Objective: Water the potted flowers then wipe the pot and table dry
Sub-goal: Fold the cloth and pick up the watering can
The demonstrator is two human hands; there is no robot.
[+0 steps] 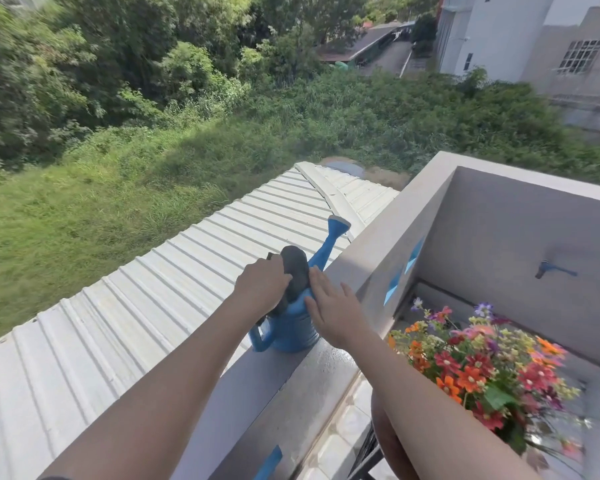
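Note:
A blue watering can [291, 336] stands on the grey balcony ledge [312, 372], its spout [330, 242] pointing away over the edge. My left hand [262, 284] grips a dark grey cloth [296, 268] pressed onto the top of the can. My right hand [336, 313] lies flat against the can's right side, fingers spread. The potted flowers [482, 368], red, orange and purple, stand at the lower right inside the balcony. Their brown pot [383, 431] is mostly hidden behind my right forearm. The ledge surface near the can looks wet.
Beyond the ledge a corrugated white roof [153, 306] slopes away below, then grass and trees. A blue tap [551, 270] juts from the grey balcony wall at the right. Blue tape strips [394, 289] mark the inner wall. Pale floor tiles [347, 427] lie below.

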